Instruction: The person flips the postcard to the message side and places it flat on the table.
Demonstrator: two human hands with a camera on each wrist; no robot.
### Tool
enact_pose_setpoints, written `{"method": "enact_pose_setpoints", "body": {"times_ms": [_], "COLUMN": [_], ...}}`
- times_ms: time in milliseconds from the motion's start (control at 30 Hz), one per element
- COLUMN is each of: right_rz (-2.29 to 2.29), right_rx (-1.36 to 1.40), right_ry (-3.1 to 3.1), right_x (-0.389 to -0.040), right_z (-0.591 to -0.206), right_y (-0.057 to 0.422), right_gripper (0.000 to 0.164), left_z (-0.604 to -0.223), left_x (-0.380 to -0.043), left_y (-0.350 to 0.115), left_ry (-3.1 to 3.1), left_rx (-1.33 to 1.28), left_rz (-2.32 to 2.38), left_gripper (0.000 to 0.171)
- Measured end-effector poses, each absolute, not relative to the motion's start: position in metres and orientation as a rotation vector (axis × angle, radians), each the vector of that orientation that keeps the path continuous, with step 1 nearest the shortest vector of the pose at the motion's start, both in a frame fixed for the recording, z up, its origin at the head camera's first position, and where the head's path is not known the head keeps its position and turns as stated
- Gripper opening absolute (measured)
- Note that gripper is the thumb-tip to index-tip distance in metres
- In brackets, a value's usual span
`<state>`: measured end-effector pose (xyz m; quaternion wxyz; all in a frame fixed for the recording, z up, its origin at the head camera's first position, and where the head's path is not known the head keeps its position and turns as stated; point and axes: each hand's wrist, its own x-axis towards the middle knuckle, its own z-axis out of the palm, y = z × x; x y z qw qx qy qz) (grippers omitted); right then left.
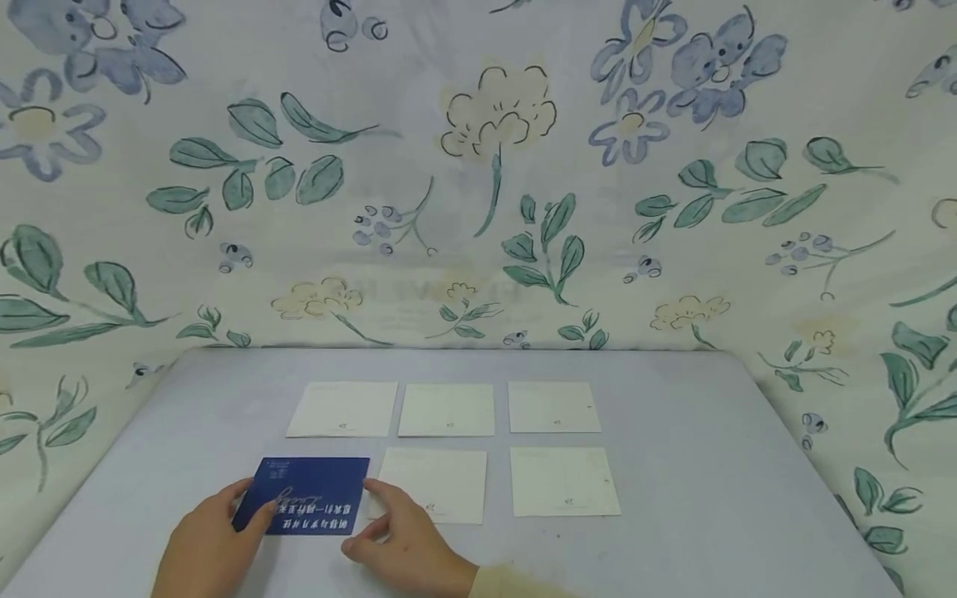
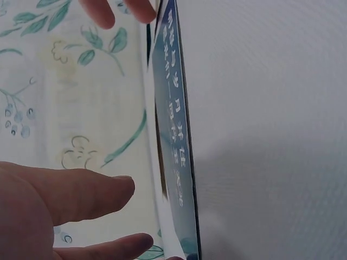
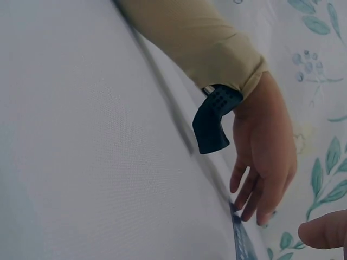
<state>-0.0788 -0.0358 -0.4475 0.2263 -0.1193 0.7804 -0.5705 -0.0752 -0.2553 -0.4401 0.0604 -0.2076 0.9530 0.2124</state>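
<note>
A dark blue card printed with white characters lies on the white table at the front left, its writing upside down in the head view. My left hand is at its left edge, fingertips right by the side and thumb over the corner. In the left wrist view the left thumb stands a little above the card. My right hand has its index fingertip at the card's right edge, while the thumb points toward the lower right corner. Fingers of both hands look relaxed around the card.
Beside the blue card lie two white cards in the front row. Three more white cards form a row behind. A floral cloth rises at the table's back edge. A dark strap hangs at the left wrist.
</note>
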Motion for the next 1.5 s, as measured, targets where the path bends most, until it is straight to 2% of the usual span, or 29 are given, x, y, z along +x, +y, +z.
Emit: {"method": "enact_pose_setpoints", "body": {"times_ms": [367,533,700,1100,1500], "right_rz": [-1.545,-1.615,-1.694,-1.895,-2.010], "right_rx": [-0.331,-0.305,-0.271,-0.579,-0.724], "right_ry": [2.102,2.080,2.038,2.005,2.048], "right_x": [-0.077,-0.076,-0.076,-0.078,-0.084], "right_z": [-0.449,-0.450,-0.453,-0.466,-0.470], "right_y": [-0.044,-0.048,-0.050,-0.044,-0.045], "right_gripper": [0.063,0.059,0.053,0.052,0.054], "left_z": [-0.442,-0.443,-0.445,-0.444,-0.443], "left_x": [-0.071,-0.070,-0.071,-0.070,-0.064], "left_y": [-0.253,-0.254,-0.257,-0.259,-0.255], "left_ry": [2.870,2.815,2.855,2.881,2.861], "left_rx": [-0.641,-0.698,-0.714,-0.814,-0.902], "left_rz": [0.668,0.719,0.746,0.842,1.030], "left_gripper": [0.068,0.069,0.063,0.057,0.051]}}
